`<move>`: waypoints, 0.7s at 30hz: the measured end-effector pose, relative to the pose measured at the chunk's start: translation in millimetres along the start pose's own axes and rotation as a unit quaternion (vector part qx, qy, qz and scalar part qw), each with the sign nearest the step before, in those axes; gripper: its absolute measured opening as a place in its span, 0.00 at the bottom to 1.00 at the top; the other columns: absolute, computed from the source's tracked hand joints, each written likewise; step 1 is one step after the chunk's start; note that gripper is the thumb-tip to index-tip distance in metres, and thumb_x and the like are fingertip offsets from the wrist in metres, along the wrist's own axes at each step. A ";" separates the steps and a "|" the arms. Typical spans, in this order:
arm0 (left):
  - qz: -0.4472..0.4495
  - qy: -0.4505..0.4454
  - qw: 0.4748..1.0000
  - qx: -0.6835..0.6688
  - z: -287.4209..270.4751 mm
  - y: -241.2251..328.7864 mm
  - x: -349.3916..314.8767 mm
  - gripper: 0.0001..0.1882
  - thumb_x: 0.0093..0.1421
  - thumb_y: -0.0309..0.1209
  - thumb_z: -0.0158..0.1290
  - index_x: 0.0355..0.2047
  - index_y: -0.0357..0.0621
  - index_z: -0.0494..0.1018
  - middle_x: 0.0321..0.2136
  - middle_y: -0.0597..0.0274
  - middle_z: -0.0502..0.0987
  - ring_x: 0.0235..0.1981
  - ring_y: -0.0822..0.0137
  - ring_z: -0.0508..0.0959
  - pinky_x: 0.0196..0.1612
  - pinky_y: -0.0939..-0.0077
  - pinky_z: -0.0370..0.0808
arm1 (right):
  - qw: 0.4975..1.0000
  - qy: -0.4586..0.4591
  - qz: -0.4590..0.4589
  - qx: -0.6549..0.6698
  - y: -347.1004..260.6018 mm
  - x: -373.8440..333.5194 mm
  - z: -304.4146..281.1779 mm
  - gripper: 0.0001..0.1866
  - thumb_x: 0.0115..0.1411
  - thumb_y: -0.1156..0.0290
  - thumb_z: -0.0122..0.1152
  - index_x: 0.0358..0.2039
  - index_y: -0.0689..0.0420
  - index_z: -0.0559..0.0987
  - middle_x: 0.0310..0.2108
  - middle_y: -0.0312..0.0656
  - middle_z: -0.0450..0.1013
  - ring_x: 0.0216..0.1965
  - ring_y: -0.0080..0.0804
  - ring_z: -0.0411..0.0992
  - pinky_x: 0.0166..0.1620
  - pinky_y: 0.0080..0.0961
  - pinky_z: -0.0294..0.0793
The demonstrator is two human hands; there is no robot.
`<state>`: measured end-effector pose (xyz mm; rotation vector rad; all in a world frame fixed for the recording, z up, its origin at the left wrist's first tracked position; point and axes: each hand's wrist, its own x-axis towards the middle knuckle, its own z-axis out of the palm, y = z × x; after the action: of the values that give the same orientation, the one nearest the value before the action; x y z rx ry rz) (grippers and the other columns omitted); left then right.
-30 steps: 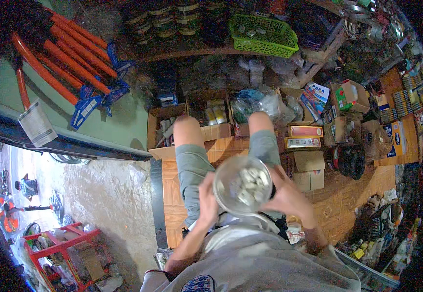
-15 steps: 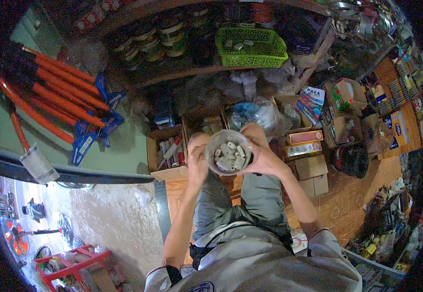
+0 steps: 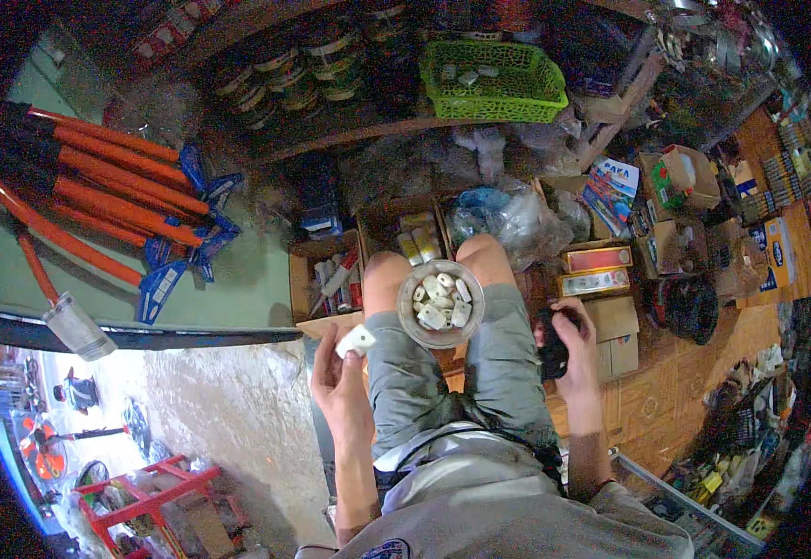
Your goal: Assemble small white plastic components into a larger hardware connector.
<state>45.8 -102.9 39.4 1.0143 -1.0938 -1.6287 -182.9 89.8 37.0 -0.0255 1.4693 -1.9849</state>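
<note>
Between my thighs, near the knees, rests a round translucent tub with several white pieces in it, some showing small holes. To its left my left hand grips a white block with a small dark hole between thumb and fingers. On the other side, beyond my right thigh, my right hand is curled round a black object whose kind I cannot make out. Neither hand touches the tub.
Cardboard boxes stand on the floor to the right. Ahead are an open carton of tubes and plastic bags. A green basket sits on the shelf. Orange-handled tools lie on the left counter.
Both hands have let go of the tub, which now rests between my thighs. My left hand has moved left and down with a white block, my right hand rightward with the black object.
</note>
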 end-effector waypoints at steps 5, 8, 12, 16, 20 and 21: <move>0.078 -0.146 0.965 0.203 31.5 28.6 -12.0 0.16 0.64 0.22 0.57 0.52 0.31 0.77 0.44 0.54 0.82 0.45 0.66 0.80 0.49 0.74 0.76 | 0.924 -0.135 -0.318 -0.162 -8.2 -25.7 74.8 0.09 0.59 0.77 0.67 0.40 0.56 0.77 0.41 0.44 0.77 0.41 0.34 0.78 0.47 0.31 0.78; 0.168 -0.227 0.898 0.339 48.0 37.1 -20.4 0.13 0.63 0.25 0.60 0.47 0.32 0.77 0.42 0.54 0.83 0.44 0.69 0.80 0.47 0.77 0.76 | 0.826 -0.222 -0.428 -0.292 -15.7 -22.6 113.7 0.08 0.58 0.75 0.68 0.38 0.58 0.79 0.41 0.45 0.75 0.43 0.43 0.75 0.49 0.35 0.73; 0.096 -0.135 0.981 0.101 63.0 44.0 -33.7 0.10 0.63 0.24 0.60 0.45 0.36 0.77 0.39 0.56 0.82 0.39 0.73 0.79 0.43 0.79 0.75 | 0.889 -0.179 -0.339 -0.249 -17.5 -10.9 141.8 0.07 0.67 0.71 0.57 0.40 0.61 0.74 0.38 0.48 0.73 0.40 0.48 0.72 0.45 0.38 0.70; 0.230 -0.128 0.935 0.238 68.4 40.6 -27.1 0.07 0.68 0.22 0.52 0.44 0.35 0.77 0.42 0.54 0.79 0.38 0.66 0.78 0.41 0.77 0.73 | 0.921 -0.160 -0.255 -0.249 -9.2 -24.4 138.4 0.10 0.72 0.67 0.51 0.38 0.62 0.72 0.33 0.52 0.73 0.34 0.51 0.72 0.39 0.36 0.71; 0.212 -0.121 0.931 0.272 73.7 24.3 -19.3 0.11 0.74 0.29 0.44 0.48 0.35 0.72 0.39 0.50 0.76 0.33 0.61 0.75 0.39 0.68 0.72 | 0.899 -0.165 -0.298 -0.274 -2.2 -25.4 134.3 0.09 0.70 0.68 0.54 0.38 0.62 0.72 0.29 0.53 0.73 0.30 0.52 0.73 0.35 0.39 0.71; 0.222 -0.130 0.923 0.285 73.4 22.7 -21.3 0.11 0.74 0.29 0.43 0.49 0.35 0.70 0.40 0.49 0.76 0.34 0.60 0.75 0.39 0.69 0.72 | 0.906 -0.140 -0.295 -0.271 -1.6 -24.1 134.5 0.08 0.70 0.69 0.55 0.38 0.62 0.72 0.29 0.53 0.73 0.30 0.52 0.74 0.35 0.40 0.71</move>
<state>-12.4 -71.4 84.0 0.8230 -1.8976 -1.1090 -113.1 -11.4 96.5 -1.0621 1.9117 -1.8104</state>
